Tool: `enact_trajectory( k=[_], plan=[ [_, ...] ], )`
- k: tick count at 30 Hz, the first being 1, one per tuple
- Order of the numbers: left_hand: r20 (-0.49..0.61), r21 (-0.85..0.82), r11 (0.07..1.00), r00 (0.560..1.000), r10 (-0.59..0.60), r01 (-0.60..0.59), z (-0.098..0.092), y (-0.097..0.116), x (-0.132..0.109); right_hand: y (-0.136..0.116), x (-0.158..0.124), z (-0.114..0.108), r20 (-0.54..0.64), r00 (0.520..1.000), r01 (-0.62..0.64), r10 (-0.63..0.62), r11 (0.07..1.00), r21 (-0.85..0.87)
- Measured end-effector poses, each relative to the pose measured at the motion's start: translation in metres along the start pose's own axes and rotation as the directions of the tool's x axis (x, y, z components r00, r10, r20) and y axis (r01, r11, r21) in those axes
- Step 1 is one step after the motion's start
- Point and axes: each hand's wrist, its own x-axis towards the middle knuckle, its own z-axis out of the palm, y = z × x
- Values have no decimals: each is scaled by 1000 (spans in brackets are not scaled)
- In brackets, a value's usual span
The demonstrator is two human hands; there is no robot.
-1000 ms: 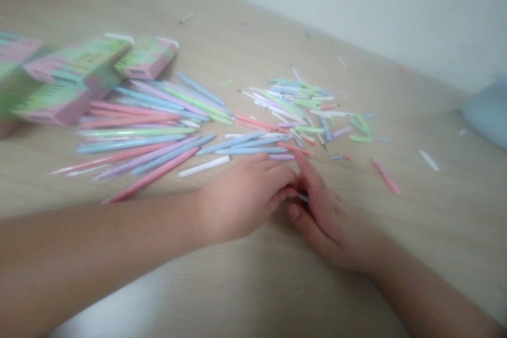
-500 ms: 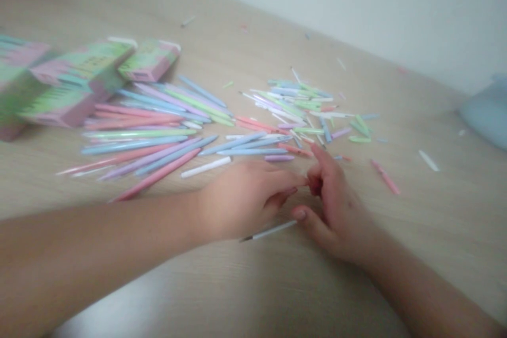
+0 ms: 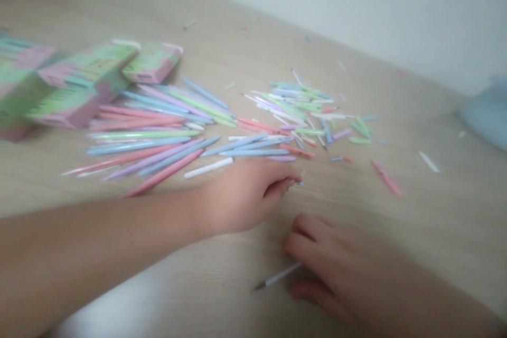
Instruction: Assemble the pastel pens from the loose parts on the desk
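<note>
My left hand is pinched closed, fingertips around a tiny pale-blue piece whose kind is too small to tell. Below and to its right, my right hand is curled round the end of a slim white pen refill with a dark tip. The refill points left, low over the wooden table; its other end is hidden inside the hand. Just beyond my left wrist lie a white pen tube and a fan of pink, blue, purple and green pastel pens.
Past my hands spreads a heap of short pastel pieces and thin refills. Patterned cartons stand at the left. A pink pen piece and a white sliver lie right. A pale-blue object rests by the wall.
My right hand has drawn away from my left, down toward me, and the white refill has moved with it. A small blue piece now shows at my left fingertips.
</note>
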Motion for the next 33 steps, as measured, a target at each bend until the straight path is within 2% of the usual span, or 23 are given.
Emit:
enact_trajectory(
  k=[3,5,8,10,12,14,15,17,20,22,25,28,33],
  plan=[
    [3,-19,1000,1000,-12,12,-1,0,0,-16,11,10,2,993,115,-115,992,-56],
    [-6,-48,999,1000,-15,15,-2,0,0,-20,13,14,-16,989,143,-147,979,-142],
    [-63,-103,994,997,-38,32,-2,0,1,-7,3,15,-48,994,75,-93,951,-300],
    [-141,-144,988,987,-72,52,-3,0,1,17,-9,15,-98,995,-58,27,943,-327],
    [-223,-184,981,969,-102,61,-3,0,1,45,-15,12,-139,969,-236,205,935,-264],
    [-260,-207,976,959,-117,63,-3,1,1,66,-13,9,-153,939,-339,309,910,-240],
    [-260,-209,976,959,-116,62,-3,1,1,72,-8,7,-197,925,-366,324,900,-238],
    [-236,-200,978,966,-101,53,-3,1,1,73,5,4,-357,885,-389,299,896,-214],
    [-200,-180,983,978,-63,27,-3,2,0,58,21,6,-493,831,-330,257,942,-65],
    [-192,-174,985,980,-54,20,-4,3,0,46,23,11,-500,832,-254,240,966,41],
    [-199,-166,986,978,-53,20,-3,4,1,36,20,20,-479,857,-154,190,981,114],
    [-204,-179,984,978,-51,14,-3,4,2,34,17,24,-491,849,-119,196,976,183],
    [-211,-195,981,976,-50,8,-2,4,3,31,17,26,-601,711,-169,365,918,358]
  ],
)
